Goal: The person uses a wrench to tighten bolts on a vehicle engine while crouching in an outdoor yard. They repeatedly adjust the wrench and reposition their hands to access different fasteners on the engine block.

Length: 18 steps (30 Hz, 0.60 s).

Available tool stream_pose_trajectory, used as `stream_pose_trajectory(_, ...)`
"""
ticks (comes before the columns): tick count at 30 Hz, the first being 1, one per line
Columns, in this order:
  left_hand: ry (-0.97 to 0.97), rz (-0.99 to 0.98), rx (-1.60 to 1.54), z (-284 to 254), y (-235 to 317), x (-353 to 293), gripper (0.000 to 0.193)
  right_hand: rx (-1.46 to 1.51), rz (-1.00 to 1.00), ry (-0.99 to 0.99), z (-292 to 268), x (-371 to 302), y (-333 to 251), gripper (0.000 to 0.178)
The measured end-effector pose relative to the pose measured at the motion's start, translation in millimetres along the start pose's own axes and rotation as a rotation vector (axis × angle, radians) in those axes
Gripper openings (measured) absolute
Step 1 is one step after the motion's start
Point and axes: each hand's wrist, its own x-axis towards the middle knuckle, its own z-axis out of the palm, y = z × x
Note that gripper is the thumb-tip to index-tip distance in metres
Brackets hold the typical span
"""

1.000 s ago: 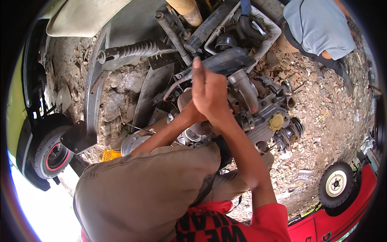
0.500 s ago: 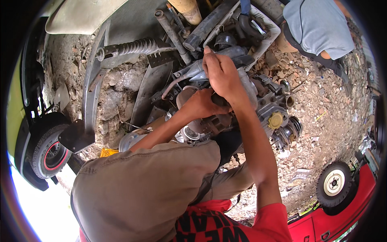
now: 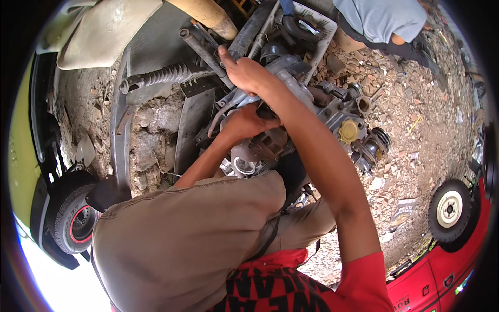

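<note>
Leftward of its place half a second ago, the right hand (image 3: 243, 75) is curling its fingers near the pipe (image 3: 205, 54); I cannot tell whether it is gripping anything. The left hand (image 3: 251, 122) is bending half closed over the engine (image 3: 332, 118), its hold hidden. The engine is lying on gravel (image 3: 400, 104), apparently partly stripped; no finished step is showing, so work is seemingly continuing.
</note>
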Motion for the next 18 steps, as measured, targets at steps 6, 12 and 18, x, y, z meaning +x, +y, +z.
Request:
stream_pose_trajectory(6,0.011,-0.022,0.024,5,-2,0,0.089,0.781,-0.292,0.267,-24,-23,14,0.076)
stream_pose_trajectory(12,-0.033,-0.064,0.044,0,7,-2,0.089,0.957,-0.533,0.333,-13,-85,61,0.065)
stream_pose_trajectory(18,-0.089,-0.099,0.122,-12,23,-4,0.089,1.14,-0.606,0.417,12,-125,94,0.061)
